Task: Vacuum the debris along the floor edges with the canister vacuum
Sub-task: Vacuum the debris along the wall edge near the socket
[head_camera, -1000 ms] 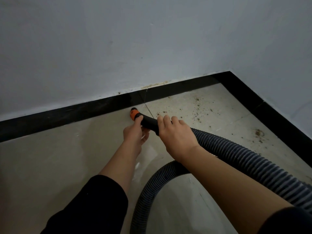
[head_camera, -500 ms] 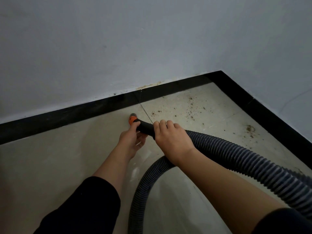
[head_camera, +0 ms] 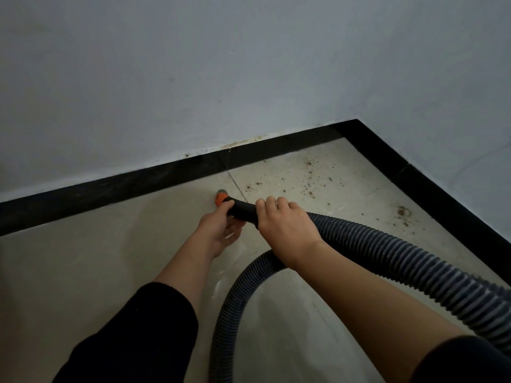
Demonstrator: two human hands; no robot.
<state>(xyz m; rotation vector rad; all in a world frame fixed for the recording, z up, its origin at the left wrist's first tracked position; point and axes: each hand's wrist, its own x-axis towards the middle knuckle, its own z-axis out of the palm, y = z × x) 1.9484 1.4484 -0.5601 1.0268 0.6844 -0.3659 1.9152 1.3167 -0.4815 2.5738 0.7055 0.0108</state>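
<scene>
Orange plastic is capping the nozzle tip (head_camera: 221, 199), which is sitting low over the floor (head_camera: 83, 272) near the middle of the view, just short of the black skirting (head_camera: 138, 186) at its 12 o'clock. Whether the tip is touching the tile is hard to make out, since its mouth is facing away. Behind the tip, the black nozzle (head_camera: 243, 210) is showing only as a short stretch between the two hands.

From below, the left hand (head_camera: 221, 230) is clamping its grip on the nozzle, thumb lying over the top beside the orange; its fingers are curling underneath and are mostly hidden. The right hand (head_camera: 284, 225) is closing its grip over the nozzle's rear end from above, its fingers covering the joint with the ribbed hose (head_camera: 387, 250).

That hose is running out toward 4 o'clock and getting cut off by the right edge. A second stretch of hose is emerging from under the right wrist and curving down to 6 o'clock, leaving at the bottom edge.

Brown debris (head_camera: 304, 183) is lying scattered at 1 to 3 o'clock of the tip, past a grout line (head_camera: 237, 186), with a denser clump (head_camera: 404, 212) near the skirting farther toward 3 o'clock. Dim light is blurring the finer specks.

Black sleeves (head_camera: 132, 341) are covering both upper forearms, cropped at the bottom. A grey wall (head_camera: 193, 78) is filling the view's upper half.
</scene>
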